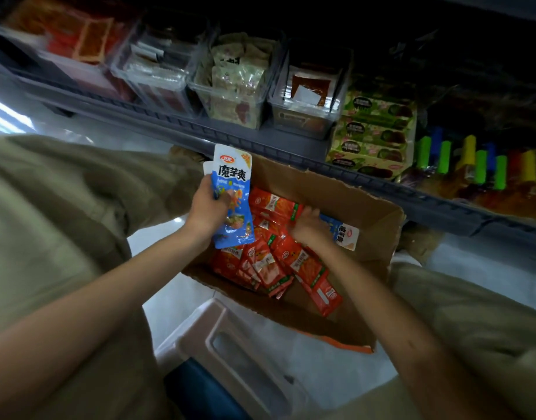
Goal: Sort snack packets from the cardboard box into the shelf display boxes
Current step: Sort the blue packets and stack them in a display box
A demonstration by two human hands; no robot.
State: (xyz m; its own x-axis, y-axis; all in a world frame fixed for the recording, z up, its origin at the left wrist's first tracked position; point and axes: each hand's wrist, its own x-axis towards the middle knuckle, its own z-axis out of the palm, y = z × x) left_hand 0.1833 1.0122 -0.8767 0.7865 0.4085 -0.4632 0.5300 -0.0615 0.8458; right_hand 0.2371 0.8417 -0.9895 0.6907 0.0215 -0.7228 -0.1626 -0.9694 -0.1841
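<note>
Left hand (207, 211) holds blue packets (234, 189) upright; right hand (308, 228) grips a flat blue packet (345, 234) pointing to the cardboard box (379, 237) right wall

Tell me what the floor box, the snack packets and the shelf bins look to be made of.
Box: brown corrugated cardboard, matte; its rim is torn and ragged. Packets: probably printed plastic film, glossy; light glints off them. Shelf bins: likely clear hard plastic; contents show through the walls.

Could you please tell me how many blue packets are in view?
3. Two in the left hand: a front packet and a rear packet behind; a third packet in the cardboard box, partly under the right hand. Red packets may hide more.
</note>
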